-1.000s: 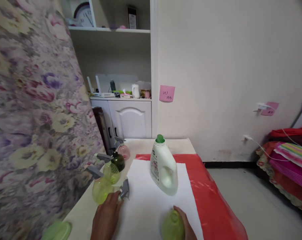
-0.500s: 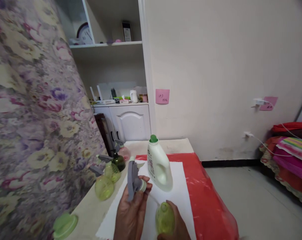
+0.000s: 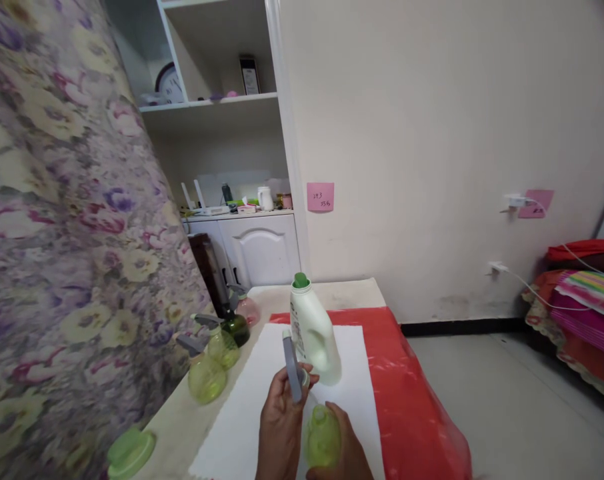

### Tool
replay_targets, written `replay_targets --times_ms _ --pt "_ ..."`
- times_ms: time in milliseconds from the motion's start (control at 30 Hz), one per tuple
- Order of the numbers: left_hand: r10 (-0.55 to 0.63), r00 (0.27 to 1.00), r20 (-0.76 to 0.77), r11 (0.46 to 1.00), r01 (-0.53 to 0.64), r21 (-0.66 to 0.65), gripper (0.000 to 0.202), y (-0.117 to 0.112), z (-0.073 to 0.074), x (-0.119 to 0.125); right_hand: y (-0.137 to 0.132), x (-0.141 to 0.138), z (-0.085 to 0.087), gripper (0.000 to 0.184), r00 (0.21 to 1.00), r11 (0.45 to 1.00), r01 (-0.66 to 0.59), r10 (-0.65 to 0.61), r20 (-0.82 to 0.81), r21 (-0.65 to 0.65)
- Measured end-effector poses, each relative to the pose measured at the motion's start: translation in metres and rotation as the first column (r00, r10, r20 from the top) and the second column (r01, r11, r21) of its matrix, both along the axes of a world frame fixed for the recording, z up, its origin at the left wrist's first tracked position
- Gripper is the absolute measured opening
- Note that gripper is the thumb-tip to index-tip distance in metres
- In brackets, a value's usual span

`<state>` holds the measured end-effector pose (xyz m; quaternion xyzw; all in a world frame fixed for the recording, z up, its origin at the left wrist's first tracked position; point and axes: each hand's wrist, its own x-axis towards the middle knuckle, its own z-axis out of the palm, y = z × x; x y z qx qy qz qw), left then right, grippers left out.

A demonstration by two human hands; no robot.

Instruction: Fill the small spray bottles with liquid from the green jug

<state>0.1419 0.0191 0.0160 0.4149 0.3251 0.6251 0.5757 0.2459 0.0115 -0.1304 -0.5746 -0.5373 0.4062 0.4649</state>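
Note:
My left hand (image 3: pixel 281 417) is closed around a grey spray trigger head (image 3: pixel 293 370) with a pale collar, held above the white sheet. A thin tube from the head slants down toward a yellow-green spray bottle (image 3: pixel 323 437). That bottle has an open neck, and my right hand (image 3: pixel 349 447) wraps round it from the right side. The tube's lower end is hard to make out beside the bottle's neck. Just beyond my hands stands a large pale green jug (image 3: pixel 315 330) with a handle and a darker green spout at its mouth.
Along the table's left side stand several spray bottles: two yellow-green (image 3: pixel 207 380), a dark green one (image 3: pixel 238 329) and a pink one (image 3: pixel 248 309). A green lid-like piece (image 3: pixel 131 453) lies near left. White paper (image 3: pixel 237 407) covers red plastic (image 3: pixel 407 387). A floral curtain (image 3: pixel 82 267) hangs left.
My left hand has moved right with the spray head, which is now turned more edge-on and closer above the bottle. The bottle has shifted slightly left. The view has also shifted a little.

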Motion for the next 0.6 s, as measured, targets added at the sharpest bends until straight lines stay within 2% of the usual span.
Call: replay_targets --times_ms 100,200,367,467,600 --pt "-0.004 0.99 -0.144 1.0 0.006 0.009 0.038 0.002 -0.017 -0.004 -0.001 0.0 0.004 0.101 1.0 1.0 -0.005 0.005 0.002 -0.016" --pt "-0.025 0.975 -0.219 1.0 0.025 -0.003 0.039 0.003 -0.038 -0.007 -0.003 -0.003 0.008 0.101 0.999 0.999 0.026 -0.026 -0.029 -0.032" --pt "0.047 0.937 -0.345 0.998 -0.032 0.049 0.036 0.005 -0.066 -0.008 -0.006 -0.009 0.009 0.102 0.994 0.994 0.106 -0.106 -0.026 -0.008" --pt "0.022 0.928 -0.372 1.0 -0.017 0.016 0.04 0.007 -0.071 -0.012 -0.008 -0.012 0.008 0.097 0.992 0.991 0.121 -0.12 -0.032 0.055" --pt "-0.025 0.893 -0.45 0.999 0.041 0.026 0.04 0.009 -0.061 -0.023 -0.013 -0.015 0.011 0.093 0.987 0.978 0.159 -0.155 -0.04 0.131"
